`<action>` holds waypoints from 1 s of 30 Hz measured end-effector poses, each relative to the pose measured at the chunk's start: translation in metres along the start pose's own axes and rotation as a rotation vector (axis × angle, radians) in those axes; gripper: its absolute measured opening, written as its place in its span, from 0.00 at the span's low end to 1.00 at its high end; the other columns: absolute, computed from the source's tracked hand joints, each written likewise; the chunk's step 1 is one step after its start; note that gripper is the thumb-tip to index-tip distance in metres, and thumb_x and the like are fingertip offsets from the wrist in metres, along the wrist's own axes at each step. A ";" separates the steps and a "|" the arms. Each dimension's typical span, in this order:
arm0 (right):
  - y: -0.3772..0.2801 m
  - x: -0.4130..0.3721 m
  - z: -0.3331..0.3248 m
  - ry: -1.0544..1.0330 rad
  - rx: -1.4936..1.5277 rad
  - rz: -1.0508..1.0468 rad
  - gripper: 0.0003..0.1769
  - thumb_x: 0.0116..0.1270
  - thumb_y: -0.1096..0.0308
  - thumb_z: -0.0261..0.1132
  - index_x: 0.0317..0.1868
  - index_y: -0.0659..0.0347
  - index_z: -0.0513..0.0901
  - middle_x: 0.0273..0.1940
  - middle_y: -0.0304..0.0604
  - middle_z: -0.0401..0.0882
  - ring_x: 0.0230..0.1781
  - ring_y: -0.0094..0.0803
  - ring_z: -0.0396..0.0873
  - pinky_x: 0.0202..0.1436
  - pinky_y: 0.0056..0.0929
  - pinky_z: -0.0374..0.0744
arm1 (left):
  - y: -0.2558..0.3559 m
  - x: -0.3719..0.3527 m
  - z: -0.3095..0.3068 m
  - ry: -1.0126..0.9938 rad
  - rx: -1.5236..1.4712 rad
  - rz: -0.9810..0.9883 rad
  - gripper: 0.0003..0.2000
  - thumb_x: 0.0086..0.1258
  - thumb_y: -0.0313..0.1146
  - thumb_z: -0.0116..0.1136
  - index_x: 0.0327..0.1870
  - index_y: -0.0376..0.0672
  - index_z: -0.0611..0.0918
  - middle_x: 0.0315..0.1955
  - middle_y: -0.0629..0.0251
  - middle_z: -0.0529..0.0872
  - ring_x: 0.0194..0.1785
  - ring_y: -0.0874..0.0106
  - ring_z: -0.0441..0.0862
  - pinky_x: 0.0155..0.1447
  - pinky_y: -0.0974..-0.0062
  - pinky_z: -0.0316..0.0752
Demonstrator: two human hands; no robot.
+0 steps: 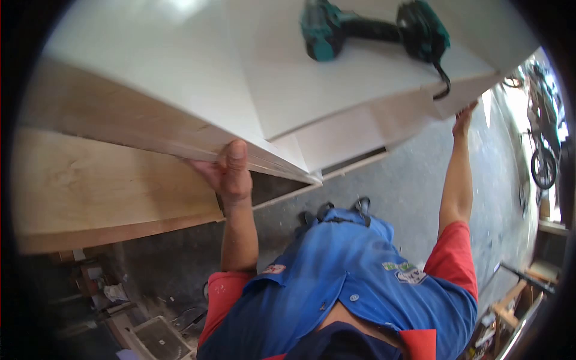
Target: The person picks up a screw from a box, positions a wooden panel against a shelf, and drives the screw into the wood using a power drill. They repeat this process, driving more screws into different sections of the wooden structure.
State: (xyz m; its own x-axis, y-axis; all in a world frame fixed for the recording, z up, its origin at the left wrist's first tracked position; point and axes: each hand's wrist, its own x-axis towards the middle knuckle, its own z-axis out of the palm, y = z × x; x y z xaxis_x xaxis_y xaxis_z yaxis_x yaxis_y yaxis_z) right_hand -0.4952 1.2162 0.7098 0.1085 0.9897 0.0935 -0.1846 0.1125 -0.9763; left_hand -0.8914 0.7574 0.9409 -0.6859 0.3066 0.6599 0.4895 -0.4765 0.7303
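A large white panelled piece with pale wooden edges fills the upper part of the view. My left hand grips its lower edge, thumb up on the edge and fingers underneath, partly hidden. My right hand is at the far right end of the white piece, against its edge; its fingers are mostly hidden behind the piece. A teal and black cordless drill lies on the white surface, its black strap hanging over the edge. Beneath my left hand is a light wooden board.
Grey concrete floor shows below the piece. At the right are a bicycle wheel and wooden scraps. A crate-like box and clutter lie at the lower left.
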 end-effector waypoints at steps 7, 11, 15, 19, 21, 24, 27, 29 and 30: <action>0.054 0.034 -0.031 0.394 -0.273 -0.797 0.30 0.80 0.50 0.46 0.66 0.67 0.75 0.65 0.52 0.73 0.67 0.42 0.70 0.72 0.40 0.66 | 0.004 0.005 0.005 -0.150 -0.105 -0.011 0.46 0.67 0.39 0.66 0.78 0.36 0.46 0.70 0.53 0.60 0.73 0.62 0.57 0.76 0.61 0.52; -0.160 -0.166 0.118 0.571 -0.120 -0.763 0.24 0.81 0.57 0.43 0.57 0.69 0.76 0.62 0.56 0.74 0.62 0.46 0.74 0.69 0.45 0.68 | -0.001 0.004 0.003 -0.150 -0.115 -0.018 0.46 0.67 0.39 0.66 0.77 0.36 0.47 0.69 0.53 0.61 0.70 0.62 0.62 0.74 0.61 0.58; -0.278 -0.258 0.214 -0.041 0.047 -1.269 0.20 0.79 0.58 0.44 0.47 0.64 0.78 0.61 0.62 0.75 0.66 0.55 0.71 0.71 0.54 0.65 | -0.013 0.007 0.005 -0.192 -0.074 0.058 0.49 0.63 0.45 0.71 0.76 0.37 0.50 0.69 0.53 0.61 0.68 0.62 0.65 0.70 0.62 0.67; -0.389 -0.316 0.284 -0.586 -0.051 -1.876 0.19 0.65 0.48 0.65 0.36 0.56 0.83 0.53 0.51 0.84 0.62 0.52 0.75 0.69 0.57 0.68 | 0.004 0.016 0.012 -0.159 0.135 0.205 0.49 0.55 0.30 0.75 0.75 0.36 0.54 0.62 0.55 0.70 0.63 0.67 0.73 0.64 0.67 0.73; -0.421 -0.338 0.338 -0.686 0.087 -2.163 0.19 0.63 0.48 0.67 0.31 0.57 0.82 0.43 0.48 0.84 0.56 0.48 0.78 0.69 0.56 0.69 | -0.001 0.012 0.018 -0.169 -0.140 0.176 0.44 0.55 0.28 0.74 0.72 0.36 0.59 0.57 0.56 0.75 0.58 0.69 0.77 0.60 0.70 0.76; -0.454 -0.337 0.383 -0.837 0.015 -2.348 0.20 0.64 0.49 0.65 0.26 0.58 0.81 0.35 0.44 0.81 0.49 0.43 0.79 0.69 0.50 0.70 | 0.002 0.012 0.016 -0.126 0.051 0.024 0.37 0.57 0.25 0.69 0.67 0.31 0.61 0.55 0.55 0.73 0.56 0.69 0.76 0.58 0.70 0.76; -0.468 -0.332 0.404 -0.967 -0.022 -2.396 0.22 0.63 0.51 0.64 0.20 0.58 0.79 0.28 0.39 0.77 0.40 0.35 0.77 0.63 0.39 0.73 | 0.007 0.014 0.021 -0.113 0.061 0.059 0.36 0.56 0.25 0.68 0.66 0.31 0.62 0.54 0.56 0.73 0.55 0.67 0.77 0.58 0.69 0.76; -0.471 -0.332 0.409 -1.035 -0.106 -2.393 0.17 0.64 0.54 0.61 0.24 0.58 0.77 0.32 0.39 0.78 0.41 0.36 0.77 0.64 0.40 0.72 | 0.015 0.016 0.023 -0.107 0.068 0.114 0.37 0.56 0.26 0.69 0.66 0.31 0.62 0.54 0.55 0.73 0.55 0.67 0.76 0.58 0.69 0.75; -0.472 -0.332 0.410 -1.032 -0.108 -2.396 0.17 0.64 0.54 0.61 0.24 0.58 0.77 0.32 0.39 0.78 0.41 0.36 0.77 0.64 0.40 0.72 | 0.016 0.016 0.024 -0.102 0.076 0.161 0.37 0.56 0.26 0.69 0.66 0.30 0.61 0.55 0.54 0.73 0.56 0.67 0.76 0.59 0.68 0.75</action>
State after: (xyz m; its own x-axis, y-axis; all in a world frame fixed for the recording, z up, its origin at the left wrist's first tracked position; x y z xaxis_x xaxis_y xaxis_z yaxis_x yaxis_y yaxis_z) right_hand -0.8442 0.8710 1.2197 -0.2776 -0.8755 0.3956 -0.4804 0.4831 0.7320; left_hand -0.8822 0.7746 0.9672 -0.5393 0.3152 0.7809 0.6306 -0.4635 0.6225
